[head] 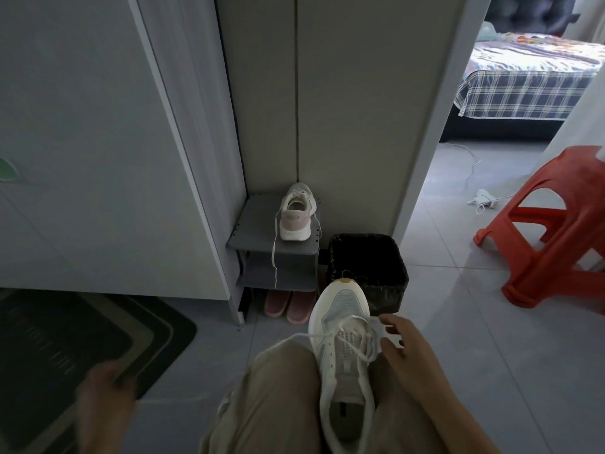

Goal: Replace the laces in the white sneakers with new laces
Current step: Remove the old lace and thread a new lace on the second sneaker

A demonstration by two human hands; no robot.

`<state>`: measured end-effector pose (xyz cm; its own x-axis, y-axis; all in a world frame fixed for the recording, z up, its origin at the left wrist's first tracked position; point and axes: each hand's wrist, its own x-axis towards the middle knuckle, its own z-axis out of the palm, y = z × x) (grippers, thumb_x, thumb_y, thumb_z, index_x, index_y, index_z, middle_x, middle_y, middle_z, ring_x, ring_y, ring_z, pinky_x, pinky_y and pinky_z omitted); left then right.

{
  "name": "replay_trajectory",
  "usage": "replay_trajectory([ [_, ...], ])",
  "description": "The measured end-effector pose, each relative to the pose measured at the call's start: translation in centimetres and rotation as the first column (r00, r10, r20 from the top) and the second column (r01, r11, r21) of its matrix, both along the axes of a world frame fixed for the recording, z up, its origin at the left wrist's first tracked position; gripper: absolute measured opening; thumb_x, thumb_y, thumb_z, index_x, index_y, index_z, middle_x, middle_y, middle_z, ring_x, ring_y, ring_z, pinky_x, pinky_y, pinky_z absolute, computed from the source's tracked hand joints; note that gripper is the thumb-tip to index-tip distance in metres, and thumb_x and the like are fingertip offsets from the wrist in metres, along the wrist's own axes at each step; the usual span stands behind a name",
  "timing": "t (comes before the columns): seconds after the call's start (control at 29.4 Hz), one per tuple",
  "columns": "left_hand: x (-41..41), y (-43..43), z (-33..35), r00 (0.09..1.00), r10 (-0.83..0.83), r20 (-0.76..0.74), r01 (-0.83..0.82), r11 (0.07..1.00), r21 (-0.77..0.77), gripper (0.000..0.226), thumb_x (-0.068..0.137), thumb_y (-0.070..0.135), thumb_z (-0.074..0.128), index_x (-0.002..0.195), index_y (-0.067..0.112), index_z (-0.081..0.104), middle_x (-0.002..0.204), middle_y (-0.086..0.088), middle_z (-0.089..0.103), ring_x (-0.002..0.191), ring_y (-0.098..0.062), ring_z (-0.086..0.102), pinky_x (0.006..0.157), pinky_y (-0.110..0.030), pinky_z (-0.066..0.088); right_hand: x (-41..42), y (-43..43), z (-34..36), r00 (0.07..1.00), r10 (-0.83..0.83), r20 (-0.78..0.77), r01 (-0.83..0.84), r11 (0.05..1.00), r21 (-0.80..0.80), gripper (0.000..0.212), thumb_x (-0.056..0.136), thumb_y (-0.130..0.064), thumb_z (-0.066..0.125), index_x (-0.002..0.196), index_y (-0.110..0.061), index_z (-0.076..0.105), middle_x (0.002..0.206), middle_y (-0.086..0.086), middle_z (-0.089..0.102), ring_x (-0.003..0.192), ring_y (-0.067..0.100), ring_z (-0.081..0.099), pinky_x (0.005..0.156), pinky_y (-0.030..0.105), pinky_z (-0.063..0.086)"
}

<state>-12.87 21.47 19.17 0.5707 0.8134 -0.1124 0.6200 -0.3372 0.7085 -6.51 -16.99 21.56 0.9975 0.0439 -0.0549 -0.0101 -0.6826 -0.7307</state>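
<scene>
sneaker one (pixel 340 355) on lap (pixel 281 394) by right hand (pixel 409 348), sneaker two (pixel 296 213) on rack (pixel 255 224).

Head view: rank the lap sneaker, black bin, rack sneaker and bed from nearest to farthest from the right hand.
1. Lap sneaker, just left of the right hand.
2. Black bin, close ahead.
3. Rack sneaker, farther ahead-left.
4. Bed, far ahead-right.

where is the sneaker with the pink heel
Head view, centre: the sneaker stands on top of the grey shoe rack in the wall corner, left of the black bin.
</scene>
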Motion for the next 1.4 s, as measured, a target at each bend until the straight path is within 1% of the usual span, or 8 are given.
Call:
replay_trajectory([
  [0.14, 1.9, -12.7, 2.2, 0.735, -0.649, 0.199, 0.647, 0.758, 0.083, 0.040, 0.089, 0.005, 0.055, 0.109, 0.039, 0.045, 0.098, 0.003, 0.054, 0.066, -0.008, 0.050, 0.059, -0.017, 0.041, -0.2, 0.7, 0.5, 0.996, 0.082, -0.037, -0.084, 0.994, -0.075, 0.016, 0.091, -0.021, 0.055, 0.105, -0.027, 0.057, 0.102, -0.010, 0.062, 0.088, 0.007, 0.062, 0.090, 0.026, 0.047],
  [0.24, 3.4, -19.0, 3.1, 0.502, -0.861, 0.087, 0.844, 0.509, 0.171, 0.032, 0.094, 0.017, 0.048, 0.120, 0.036, 0.043, 0.105, 0.020, 0.046, 0.079, 0.004, 0.049, 0.067, -0.006, 0.037, -0.7, 0.6, 1.2, 0.998, 0.060, -0.006, -0.060, 0.998, 0.012, 0.017, 0.088, -0.024, 0.059, 0.086, -0.038, 0.049, 0.083, -0.015, 0.062, 0.075, 0.002, 0.062, 0.072, 0.014, 0.048],
  [0.54, 5.0, -17.2, 2.8, 0.501, -0.853, 0.146, 0.827, 0.522, 0.212, 0.006, 0.088, 0.017, 0.059, 0.084, 0.017, 0.062, 0.075, 0.016, 0.053, 0.072, 0.001, 0.052, 0.066, -0.011, 0.038, -1.0, 0.3, 5.1, 0.986, 0.142, -0.089, -0.112, 0.953, 0.282, 0.026, 0.093, 0.000, 0.045, 0.093, -0.021, 0.061, 0.060, -0.004, 0.055, 0.048, 0.002, 0.047, 0.049, 0.014, 0.038],
  [0.68, 3.6, -14.1, 1.9, 0.586, -0.799, 0.133, 0.772, 0.601, 0.205, 0.014, 0.087, 0.018, 0.056, 0.074, 0.024, 0.057, 0.070, 0.016, 0.053, 0.070, -0.002, 0.053, 0.064, -0.014, 0.040, -0.6, 0.7, 7.0, 0.932, 0.292, -0.216, -0.259, 0.951, 0.168, 0.024, 0.094, -0.007, 0.045, 0.095, -0.024, 0.062, 0.070, -0.005, 0.062, 0.056, -0.004, 0.056, 0.054, 0.011, 0.042],
  [0.88, 1.4, -10.4, 1.4, 0.673, -0.730, 0.123, 0.717, 0.684, 0.137, 0.022, 0.085, 0.011, 0.062, 0.070, 0.027, 0.057, 0.069, 0.010, 0.059, 0.071, -0.007, 0.056, 0.062, -0.020, 0.045, -0.8, 2.9, 6.4, 0.920, 0.326, -0.216, -0.247, 0.913, 0.325, 0.025, 0.094, -0.006, 0.046, 0.111, -0.025, 0.048, 0.074, 0.003, 0.070, 0.062, 0.010, 0.065, 0.056, 0.020, 0.048],
  [1.02, 0.9, -7.6, 1.5, 0.716, -0.694, 0.072, 0.669, 0.713, 0.210, 0.024, 0.085, 0.008, 0.062, 0.069, 0.024, 0.055, 0.068, 0.008, 0.056, 0.065, -0.011, 0.053, 0.059, -0.026, 0.044, -0.1, 2.0, 5.2, 0.944, 0.326, 0.051, -0.328, 0.944, 0.029, 0.037, 0.094, -0.011, 0.048, 0.114, -0.043, 0.045, 0.090, -0.011, 0.063, 0.075, 0.003, 0.061, 0.075, 0.020, 0.053],
  [1.23, 0.3, -6.6, 1.3, 0.746, -0.663, -0.066, 0.659, 0.720, 0.218, 0.028, 0.087, 0.007, 0.059, 0.068, 0.026, 0.052, 0.074, 0.001, 0.058, 0.062, -0.008, 0.051, 0.057, -0.016, 0.035, 0.5, 2.2, 5.1, 0.790, 0.597, 0.140, -0.452, 0.721, -0.525, 0.045, 0.094, -0.019, 0.049, 0.131, -0.043, 0.043, 0.115, -0.008, 0.042, 0.092, 0.011, 0.057, 0.080, 0.022, 0.052],
  [1.4, 2.3, -12.5, 1.8, 0.660, -0.750, -0.036, 0.736, 0.636, 0.232, 0.036, 0.094, 0.019, 0.049, 0.129, 0.026, 0.048, 0.122, 0.013, 0.048, 0.104, -0.004, 0.050, 0.086, -0.009, 0.035, 2.0, 2.9, 4.6, 0.692, 0.696, 0.190, -0.411, 0.596, -0.690, 0.043, 0.045, -0.023, 0.091, 0.080, -0.032, 0.069, 0.072, -0.009, 0.055, 0.052, 0.007, 0.057, 0.036, 0.017, 0.047],
])
